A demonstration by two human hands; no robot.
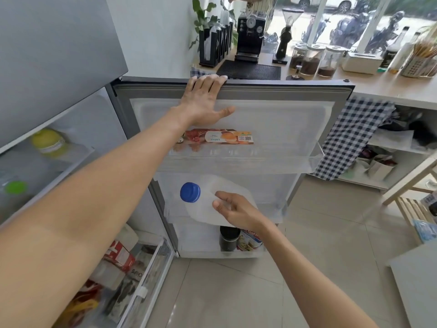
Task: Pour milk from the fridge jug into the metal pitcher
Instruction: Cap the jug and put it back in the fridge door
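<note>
A white plastic milk jug point(208, 200) with a blue cap point(190, 192) stands tilted in the middle shelf of the open fridge door point(283, 119). My right hand point(233, 210) is closed around the jug's handle side. Fingers of my left hand point(205, 100) curl over the top edge of the fridge door, holding it. The metal pitcher is not in view.
An egg carton point(217, 137) lies in the upper door shelf. A dark bottle point(228, 237) and a can stand in the lowest shelf. The fridge interior point(47, 162) is at left. A counter point(378, 84) behind holds a coffee machine point(250, 36), grinder and jars. A checked cloth point(350, 138) hangs beside the door.
</note>
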